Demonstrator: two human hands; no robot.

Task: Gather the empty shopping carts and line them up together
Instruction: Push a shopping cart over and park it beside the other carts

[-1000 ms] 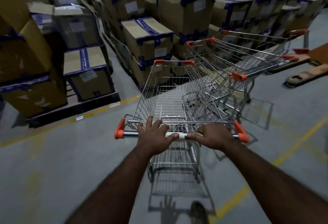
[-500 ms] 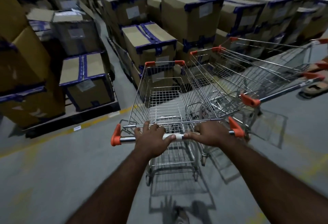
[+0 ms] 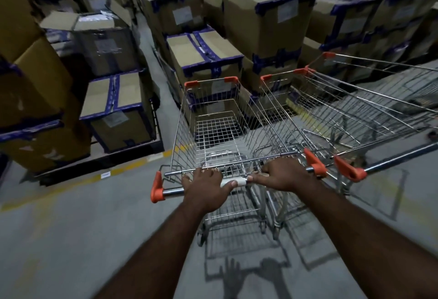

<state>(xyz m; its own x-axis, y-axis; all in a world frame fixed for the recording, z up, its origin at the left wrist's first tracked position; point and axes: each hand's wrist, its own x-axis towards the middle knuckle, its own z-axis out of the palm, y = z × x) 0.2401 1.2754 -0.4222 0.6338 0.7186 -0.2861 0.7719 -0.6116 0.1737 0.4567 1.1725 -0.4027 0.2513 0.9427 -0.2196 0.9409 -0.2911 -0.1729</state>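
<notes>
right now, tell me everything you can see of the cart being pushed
The pushed cart is a silver wire-mesh basket on a metal frame, empty and upright on the grey floor. Orange plastic caps mark its front corners and the ends of its chrome handle bar, which has a white sleeve at the middle. The left hand and right hand grip that bar. Its nose points toward stacked cardboard boxes. A second cart stands close on its right, contact unclear.

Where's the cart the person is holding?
In the head view, the held cart is in the middle, left hand and right hand gripping its handle; another cart close on its right, taped boxes ahead.
</notes>
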